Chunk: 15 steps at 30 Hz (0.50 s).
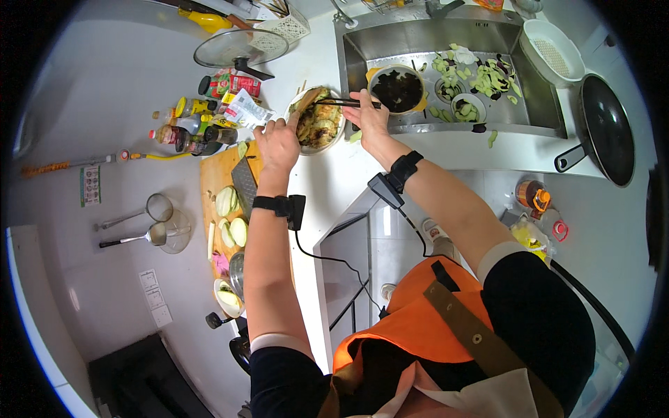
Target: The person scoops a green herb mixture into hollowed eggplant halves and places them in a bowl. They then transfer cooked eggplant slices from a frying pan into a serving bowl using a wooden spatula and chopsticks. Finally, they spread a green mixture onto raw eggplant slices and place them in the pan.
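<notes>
My right hand (pixel 372 117) holds a pair of dark chopsticks (pixel 339 102), their tips over a white bowl (pixel 341 130) of browned, cooked food slices (pixel 321 125). At the bowl's left rim, my left hand (pixel 278 146) has its index finger along a flat wooden utensil (pixel 309 99) that reaches into the food; its thumb is hidden. Just left of that hand lies a foil-like packet (pixel 248 109) bearing writing. Below it, a cleaver (pixel 243 180) rests on a wooden cutting board (pixel 209 175) beside pale peeled vegetable slices (pixel 227 201).
Right of the bowl is a steel sink (pixel 444 39) with green peelings (pixel 494 78) and a yellow-handled pot (pixel 424 104) of dark contents. Several condiment bottles (pixel 177 137) and a glass lid (pixel 240 47) stand left. A black frying pan (pixel 606 130) sits far right.
</notes>
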{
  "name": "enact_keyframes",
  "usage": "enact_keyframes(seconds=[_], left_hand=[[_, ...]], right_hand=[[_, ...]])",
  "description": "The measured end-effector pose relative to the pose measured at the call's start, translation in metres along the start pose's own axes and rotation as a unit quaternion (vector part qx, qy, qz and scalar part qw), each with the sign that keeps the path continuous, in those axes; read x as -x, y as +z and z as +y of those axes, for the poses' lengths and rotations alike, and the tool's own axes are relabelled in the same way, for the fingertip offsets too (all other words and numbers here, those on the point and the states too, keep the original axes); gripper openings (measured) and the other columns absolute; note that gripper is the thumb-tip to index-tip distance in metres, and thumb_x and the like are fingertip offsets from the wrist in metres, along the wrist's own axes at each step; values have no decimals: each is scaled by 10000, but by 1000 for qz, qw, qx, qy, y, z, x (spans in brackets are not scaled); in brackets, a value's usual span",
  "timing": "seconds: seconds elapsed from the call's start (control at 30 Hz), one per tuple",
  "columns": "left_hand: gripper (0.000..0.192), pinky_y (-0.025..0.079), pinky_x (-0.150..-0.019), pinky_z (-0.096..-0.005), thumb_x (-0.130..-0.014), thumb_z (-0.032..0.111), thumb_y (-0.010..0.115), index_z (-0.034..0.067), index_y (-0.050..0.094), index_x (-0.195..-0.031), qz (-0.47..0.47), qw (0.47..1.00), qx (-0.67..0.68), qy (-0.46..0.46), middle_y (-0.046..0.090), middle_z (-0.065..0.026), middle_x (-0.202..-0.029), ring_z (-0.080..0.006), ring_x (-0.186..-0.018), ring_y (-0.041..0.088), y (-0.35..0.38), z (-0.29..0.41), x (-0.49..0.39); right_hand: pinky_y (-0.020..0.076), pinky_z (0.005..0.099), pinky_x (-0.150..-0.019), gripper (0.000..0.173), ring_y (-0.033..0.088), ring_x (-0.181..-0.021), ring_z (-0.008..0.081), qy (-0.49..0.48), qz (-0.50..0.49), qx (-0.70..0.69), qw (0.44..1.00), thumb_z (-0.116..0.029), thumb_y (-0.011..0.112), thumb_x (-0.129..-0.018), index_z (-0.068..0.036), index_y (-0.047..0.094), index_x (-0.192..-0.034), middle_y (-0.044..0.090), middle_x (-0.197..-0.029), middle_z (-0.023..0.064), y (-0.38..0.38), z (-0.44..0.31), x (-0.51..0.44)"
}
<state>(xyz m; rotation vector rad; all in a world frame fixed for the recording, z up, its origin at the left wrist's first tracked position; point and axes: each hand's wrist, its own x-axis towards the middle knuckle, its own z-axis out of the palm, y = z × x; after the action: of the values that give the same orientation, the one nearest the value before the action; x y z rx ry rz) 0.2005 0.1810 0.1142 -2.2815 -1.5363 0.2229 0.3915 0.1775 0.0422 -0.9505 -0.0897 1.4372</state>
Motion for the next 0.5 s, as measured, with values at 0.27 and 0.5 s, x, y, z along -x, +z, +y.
enact_keyframes(seconds=[0.27, 0.5], left_hand=[[405, 380, -870, -514, -820, 87, 517, 225, 673, -1167, 54, 998, 40, -5, 677, -62, -899, -264, -918, 635, -12, -6, -10], [443, 442, -797, -501, -804, 71, 528, 228, 646, -1201, 111, 977, 150, -103, 698, -88, -885, -274, -867, 663, -68, -25, 73]], right_hand=[[549, 376, -922, 457, 655, -1033, 305, 14, -51, 21, 998, -351, 482, -1018, 74, 570, -1165, 618, -1117, 201, -45, -25, 21], [483, 396, -1007, 530, 643, -1067, 301, 33, -170, 87, 981, -440, 493, -1000, 41, 555, -1211, 600, -1218, 204, -72, -56, 72]])
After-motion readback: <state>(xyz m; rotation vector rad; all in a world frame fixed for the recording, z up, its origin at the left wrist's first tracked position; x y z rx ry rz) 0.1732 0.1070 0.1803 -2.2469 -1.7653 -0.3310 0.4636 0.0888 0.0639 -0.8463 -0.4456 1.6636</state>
